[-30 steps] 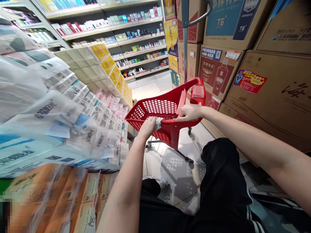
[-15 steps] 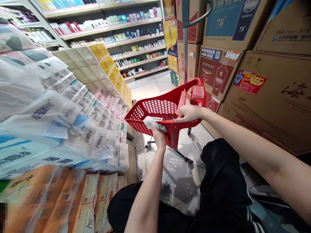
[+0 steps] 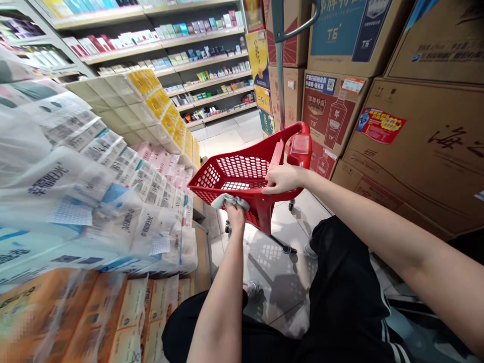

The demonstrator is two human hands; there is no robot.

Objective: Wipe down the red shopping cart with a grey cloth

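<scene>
A small red plastic shopping cart [image 3: 227, 174] with a mesh basket stands on the tiled floor in front of me. My left hand [image 3: 235, 210] is closed on a pale grey-white cloth [image 3: 229, 200] and presses it against the outside of the basket's near rim. My right hand [image 3: 280, 179] grips the cart's near edge just below its red handle [image 3: 300, 143]. My legs in black trousers are bent below the cart.
Stacked packs of tissue and toilet paper [image 3: 94, 181] wall the left side. Large cardboard cartons [image 3: 416, 146] are piled on the right. Shelves of small goods [image 3: 170, 45] run across the back, beyond an aisle of pale floor tiles [image 3: 227, 136].
My left hand slid the cloth from the top of the basket's rim down onto its outer near edge. The right hand kept its grip on the cart, which shifted slightly left in view.
</scene>
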